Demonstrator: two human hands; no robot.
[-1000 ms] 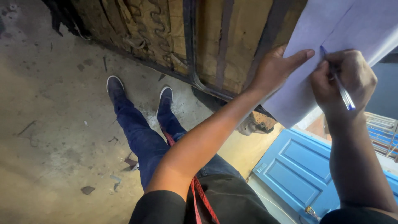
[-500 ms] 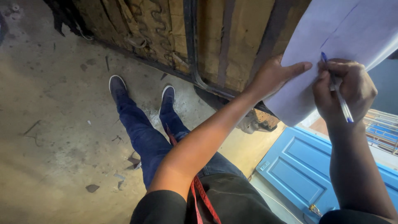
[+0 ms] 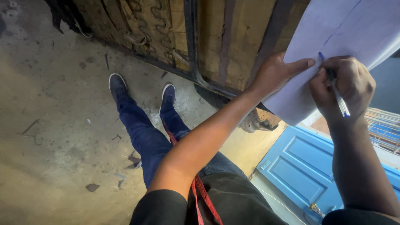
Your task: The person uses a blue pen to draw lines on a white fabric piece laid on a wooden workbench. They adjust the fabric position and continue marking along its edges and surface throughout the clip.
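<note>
A large white sheet of paper (image 3: 350, 37) is pressed against a wooden frame with springs and metal bars (image 3: 200, 37) in the upper right. My left hand (image 3: 277, 73) lies flat on the sheet's lower left edge, thumb stretched across it. My right hand (image 3: 343, 85) grips a blue-and-white pen (image 3: 335, 89), its blue tip touching the paper beside a thin drawn line.
My legs in blue jeans and dark shoes (image 3: 141, 96) stand on a dusty concrete floor (image 3: 54, 137) with small debris. A red strap (image 3: 200, 193) hangs at my waist. A blue panelled door (image 3: 308, 171) lies at lower right, a stone block (image 3: 260, 121) near it.
The view has shifted slightly. My right hand with the pen has moved a little up and left along the paper; my left hand stays on the sheet.
</note>
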